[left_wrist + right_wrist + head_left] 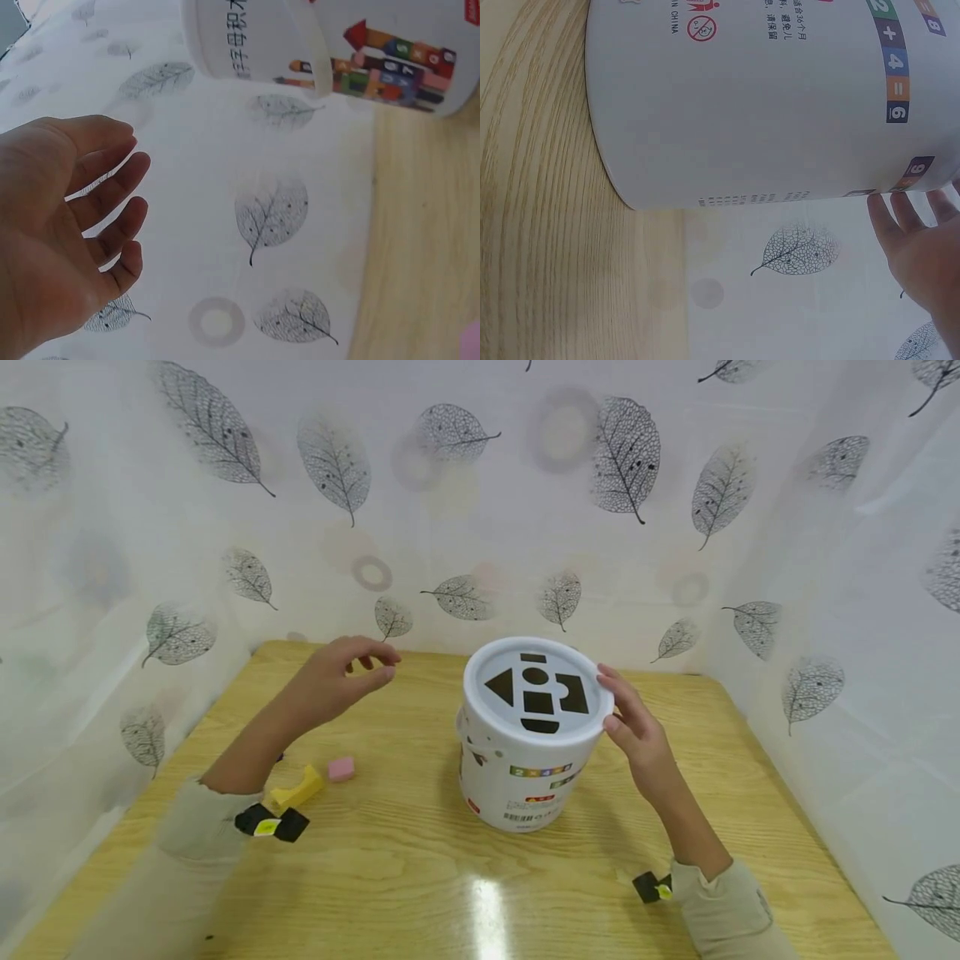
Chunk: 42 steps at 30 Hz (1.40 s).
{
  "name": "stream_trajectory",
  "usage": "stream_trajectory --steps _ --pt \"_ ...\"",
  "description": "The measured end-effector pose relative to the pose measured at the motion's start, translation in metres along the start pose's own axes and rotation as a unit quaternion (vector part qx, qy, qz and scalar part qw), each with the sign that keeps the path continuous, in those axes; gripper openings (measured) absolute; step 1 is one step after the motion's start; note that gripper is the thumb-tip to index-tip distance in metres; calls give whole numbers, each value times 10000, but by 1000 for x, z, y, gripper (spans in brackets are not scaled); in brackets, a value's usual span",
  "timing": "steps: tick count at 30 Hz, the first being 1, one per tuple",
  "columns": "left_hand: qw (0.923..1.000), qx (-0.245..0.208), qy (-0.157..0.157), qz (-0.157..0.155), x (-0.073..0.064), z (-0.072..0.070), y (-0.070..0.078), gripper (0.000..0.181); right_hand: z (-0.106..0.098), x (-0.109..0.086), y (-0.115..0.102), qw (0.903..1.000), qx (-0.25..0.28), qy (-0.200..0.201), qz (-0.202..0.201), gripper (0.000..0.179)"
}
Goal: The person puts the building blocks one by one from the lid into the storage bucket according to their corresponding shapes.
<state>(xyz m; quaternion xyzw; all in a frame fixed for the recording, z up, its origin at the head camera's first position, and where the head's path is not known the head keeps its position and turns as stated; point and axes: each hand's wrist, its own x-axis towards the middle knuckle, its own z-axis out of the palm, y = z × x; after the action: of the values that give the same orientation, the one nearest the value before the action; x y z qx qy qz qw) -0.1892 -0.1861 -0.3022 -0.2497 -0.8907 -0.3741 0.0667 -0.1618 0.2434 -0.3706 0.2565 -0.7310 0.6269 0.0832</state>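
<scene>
A white shape-sorter bucket (487, 785) stands on the table, its white lid (480, 681) cut with several shaped holes, among them a triangle, a circle and a square. My right hand (637, 735) touches the lid's right rim with its fingertips and thumb, the fingers fairly straight. In the right wrist view those fingers (907, 214) lie against the bucket's upper side. To the left of the bucket and apart from it, my left hand (337, 677) hovers over the table. Its fingers are loosely bent, and the left wrist view shows nothing held in this hand (67, 217).
On the wooden table (390, 877), a yellow arch-shaped block (300, 789) and a pink block (341, 768) lie near the left forearm. A dark piece is mostly hidden behind that forearm. Leaf-patterned curtains (480, 527) enclose the back and both sides.
</scene>
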Motion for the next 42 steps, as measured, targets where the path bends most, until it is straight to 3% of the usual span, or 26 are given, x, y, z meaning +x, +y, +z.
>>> stream_trajectory --steps 9,18,25,32,42 --pt "9985 64 5 -552 -22 -8 -53 33 2 1 0 9998 164 70 -101 50" --pt "9951 145 -1 -983 -31 -6 -99 41 2 1 0 10000 89 15 -39 50" --pt "9913 205 -101 -1299 -32 -5 -132 46 3 0 -3 9999 99 108 -53 50" --pt "9834 55 -459 -1753 -26 -4 -162 55 3 -1 -4 9999 69 123 25 50" --pt "9804 -199 -755 -1808 -16 2 -191 62 4 -1 -4 9999 71 112 -29 50"
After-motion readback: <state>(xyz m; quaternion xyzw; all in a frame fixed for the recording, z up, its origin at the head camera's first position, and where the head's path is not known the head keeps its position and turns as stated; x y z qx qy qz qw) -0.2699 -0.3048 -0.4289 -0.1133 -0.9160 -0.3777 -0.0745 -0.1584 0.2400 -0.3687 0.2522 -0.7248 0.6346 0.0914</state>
